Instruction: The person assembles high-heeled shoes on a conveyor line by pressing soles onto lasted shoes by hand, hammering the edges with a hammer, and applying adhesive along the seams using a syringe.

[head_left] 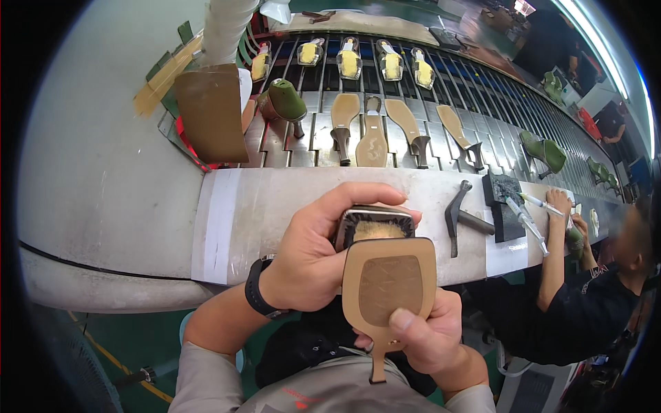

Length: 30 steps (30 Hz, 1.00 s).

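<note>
My left hand [303,258], with a dark band on its wrist, is wrapped around a lasted shoe upper [381,228]. Its dark, gathered edge surrounds a yellowish bottom. A tan shoe sole [355,275] with a brown textured patch is gripped by my right hand [434,337], the thumb lying over its lower part. The sole's narrow end points down toward my body. The sole stands in front of the upper and hides part of it, so I cannot tell whether the two touch.
A hammer [454,217] and a black block [506,217] with syringes lie on the bench [303,199]. Beyond, a conveyor [313,131] carries heeled soles, green shoes and yellow-bottomed lasted uppers. A brown board [210,113] stands left. At right a co-worker's hand [558,202] reaches over the bench.
</note>
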Tool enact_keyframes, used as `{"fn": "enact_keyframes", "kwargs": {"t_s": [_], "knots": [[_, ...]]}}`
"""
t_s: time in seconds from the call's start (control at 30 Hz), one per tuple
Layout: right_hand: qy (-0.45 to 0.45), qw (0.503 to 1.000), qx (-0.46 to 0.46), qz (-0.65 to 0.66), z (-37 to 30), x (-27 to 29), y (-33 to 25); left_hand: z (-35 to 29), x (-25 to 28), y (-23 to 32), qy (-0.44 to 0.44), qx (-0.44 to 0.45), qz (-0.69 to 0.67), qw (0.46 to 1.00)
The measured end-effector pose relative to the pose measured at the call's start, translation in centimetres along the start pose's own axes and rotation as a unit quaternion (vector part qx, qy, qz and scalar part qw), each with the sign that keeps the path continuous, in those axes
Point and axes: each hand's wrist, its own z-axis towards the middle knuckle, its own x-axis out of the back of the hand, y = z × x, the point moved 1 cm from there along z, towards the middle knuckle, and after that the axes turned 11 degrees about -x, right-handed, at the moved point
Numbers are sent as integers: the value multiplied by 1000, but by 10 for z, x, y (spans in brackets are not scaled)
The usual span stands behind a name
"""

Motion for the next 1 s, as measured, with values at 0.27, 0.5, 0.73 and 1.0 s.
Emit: {"fn": "enact_keyframes", "kwargs": {"t_s": [0.27, 0.5, 0.73, 1.0], "knots": [[25, 995, 47, -82, 11, -4, 9, -15, 6, 0, -1, 9, -78, 997], [23, 994, 64, -88, 12, -8, 9, -16, 8, 1, -38, -23, -9, 999], [32, 995, 51, -84, 12, -13, 7, -17, 11, 2, -44, -32, -9, 998], [28, 995, 30, -88, 10, -13, 6, -20, 6, 11, -7, 6, -55, 998]]}}
